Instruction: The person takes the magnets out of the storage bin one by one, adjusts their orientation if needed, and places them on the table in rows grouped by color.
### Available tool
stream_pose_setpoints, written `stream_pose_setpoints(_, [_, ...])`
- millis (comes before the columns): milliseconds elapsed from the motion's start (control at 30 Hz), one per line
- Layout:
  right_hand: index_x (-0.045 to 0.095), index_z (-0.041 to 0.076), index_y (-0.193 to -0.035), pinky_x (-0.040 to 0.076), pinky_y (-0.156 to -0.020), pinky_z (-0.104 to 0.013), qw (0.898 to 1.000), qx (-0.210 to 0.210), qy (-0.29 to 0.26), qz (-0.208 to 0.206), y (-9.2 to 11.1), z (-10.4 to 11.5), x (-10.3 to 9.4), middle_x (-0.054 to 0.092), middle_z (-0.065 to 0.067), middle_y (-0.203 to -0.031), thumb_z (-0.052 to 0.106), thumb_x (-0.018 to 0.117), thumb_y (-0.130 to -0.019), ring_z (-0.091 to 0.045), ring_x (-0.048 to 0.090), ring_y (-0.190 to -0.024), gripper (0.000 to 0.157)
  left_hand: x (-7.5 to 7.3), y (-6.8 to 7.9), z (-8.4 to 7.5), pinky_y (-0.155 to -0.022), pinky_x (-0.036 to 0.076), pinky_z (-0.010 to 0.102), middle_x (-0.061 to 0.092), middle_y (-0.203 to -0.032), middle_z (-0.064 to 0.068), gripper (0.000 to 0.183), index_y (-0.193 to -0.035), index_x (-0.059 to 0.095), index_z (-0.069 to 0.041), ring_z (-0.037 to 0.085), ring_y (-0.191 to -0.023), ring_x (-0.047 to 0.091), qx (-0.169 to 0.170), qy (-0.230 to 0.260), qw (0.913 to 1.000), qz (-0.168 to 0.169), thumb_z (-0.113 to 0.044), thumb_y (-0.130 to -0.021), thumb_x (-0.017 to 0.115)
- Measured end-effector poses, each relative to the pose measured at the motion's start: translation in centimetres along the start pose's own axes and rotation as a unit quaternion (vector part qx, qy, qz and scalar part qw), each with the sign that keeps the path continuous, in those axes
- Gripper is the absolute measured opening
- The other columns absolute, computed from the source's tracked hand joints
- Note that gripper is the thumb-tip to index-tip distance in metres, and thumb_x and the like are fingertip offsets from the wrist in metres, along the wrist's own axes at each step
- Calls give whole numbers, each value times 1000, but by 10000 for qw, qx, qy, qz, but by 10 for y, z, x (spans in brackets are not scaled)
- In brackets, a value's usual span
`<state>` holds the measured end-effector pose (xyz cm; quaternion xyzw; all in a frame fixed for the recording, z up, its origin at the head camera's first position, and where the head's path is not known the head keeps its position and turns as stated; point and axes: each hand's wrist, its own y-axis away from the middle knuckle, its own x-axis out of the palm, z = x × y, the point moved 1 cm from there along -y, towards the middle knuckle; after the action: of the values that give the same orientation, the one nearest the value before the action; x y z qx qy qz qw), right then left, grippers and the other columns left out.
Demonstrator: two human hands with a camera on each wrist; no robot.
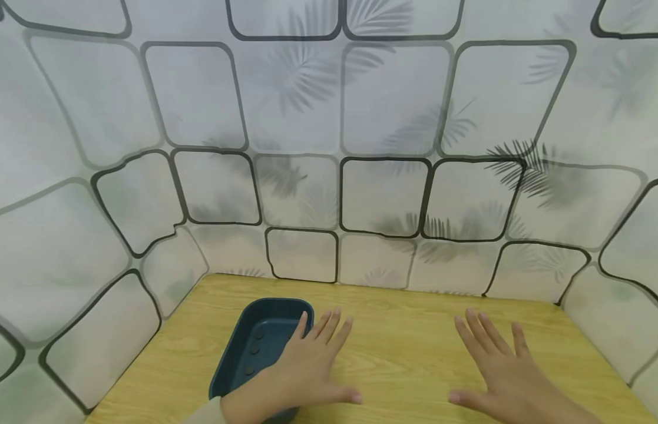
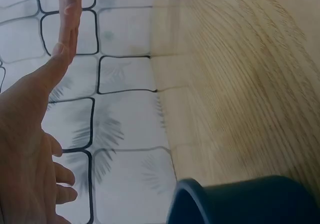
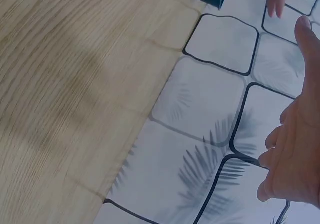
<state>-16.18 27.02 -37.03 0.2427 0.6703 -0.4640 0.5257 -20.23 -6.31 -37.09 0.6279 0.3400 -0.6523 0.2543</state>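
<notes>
Both hands hover palm-down over the wooden table, fingers spread and holding nothing. In the head view my left hand (image 1: 313, 365) overlaps the right side of a dark blue plastic bin (image 1: 278, 310), hiding part of it. A light sleeve cuff shows at that wrist. My right hand (image 1: 506, 371) is farther right, above bare wood, its thumb pointing toward the left hand. The left wrist view has the left hand (image 2: 25, 149) raised, with the bin's wall (image 2: 255, 201) below. In the right wrist view the right hand (image 3: 295, 149) is likewise raised off the surface.
Dark round spots (image 1: 254, 350) mark the bin's floor. The bin stands on the left part of the wood-grain table (image 1: 403, 341). Pale walls (image 1: 302, 253) with rounded-square outlines and leaf prints enclose the table at the back and both sides.
</notes>
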Motion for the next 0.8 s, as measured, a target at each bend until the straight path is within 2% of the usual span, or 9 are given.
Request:
stream_pose_setpoints(233, [5,12,-153,-24,-109,-49,9995,-252,16,-187,-10,13,5,-14,3,-157,59,65,-77,-2,-23,-138,107,2,16,12,-111,12,64,9,-157,12,107,-153,9,-17,26,-146,10,-272,191,9994,52,-86,-74,34])
stream_pose_setpoints(533, [10,9,-152,-22,-111,-48,9984,-486,-18,-292,-22,27,7,1,-8,-158,61,63,-78,-6,-19,-141,105,4,31,23,-110,11,66,7,-157,12,106,-153,9,-16,30,-145,12,-303,378,9987,-161,-84,-76,35])
stream_pose_setpoints(733, [7,13,-153,-23,-110,-47,9987,-458,-191,-122,-32,38,8,10,-15,-157,63,59,-80,-5,-20,-141,102,3,38,30,-110,12,66,5,-158,11,106,-153,8,-16,29,-145,11,-350,367,9985,-205,-83,-76,38])
stream_pose_setpoints(800, [8,13,-153,-23,-111,-46,9984,-519,-156,-187,-34,42,12,14,-16,-157,65,58,-79,-7,-16,-142,103,2,40,32,-110,13,66,5,-157,11,105,-153,8,-16,30,-145,12,-348,339,9986,-209,-82,-76,39])
